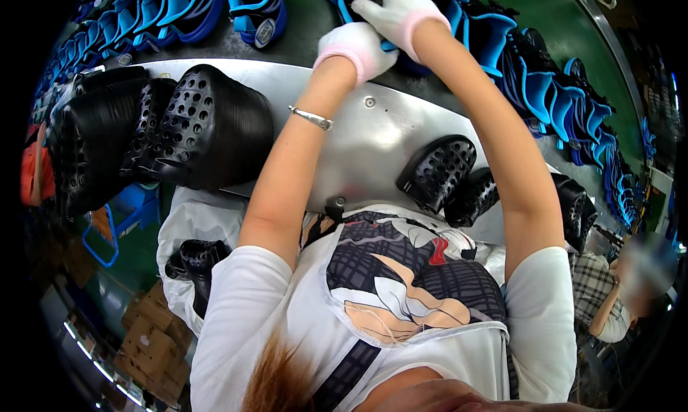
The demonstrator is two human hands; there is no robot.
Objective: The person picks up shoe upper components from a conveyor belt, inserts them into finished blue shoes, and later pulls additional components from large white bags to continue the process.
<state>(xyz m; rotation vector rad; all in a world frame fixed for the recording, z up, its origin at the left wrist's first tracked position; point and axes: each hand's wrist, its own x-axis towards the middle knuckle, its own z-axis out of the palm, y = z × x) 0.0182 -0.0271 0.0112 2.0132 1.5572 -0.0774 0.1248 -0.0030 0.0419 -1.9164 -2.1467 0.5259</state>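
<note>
At the far edge of the view my left hand (352, 48), in a white glove with a pink cuff, is closed around a blue-and-black shoe piece (343, 9) with light blue edging. My right hand (395, 12), gloved the same way, bends over that piece from the right, its thumb pointing left onto it. Its other fingers are partly cut off by the picture's upper edge. Much of the piece is hidden beneath the gloves. Both forearms reach across a shiny metal ledge (358, 140).
Rows of blue-and-black shoe pieces (179, 14) line the dark surface (301, 36) on both sides. Stacked black perforated clogs (215, 129) stand left on the ledge; smaller black clogs (441, 170) lie under my right forearm. Cardboard boxes (150, 347) sit lower left. Another person (598, 294) is at right.
</note>
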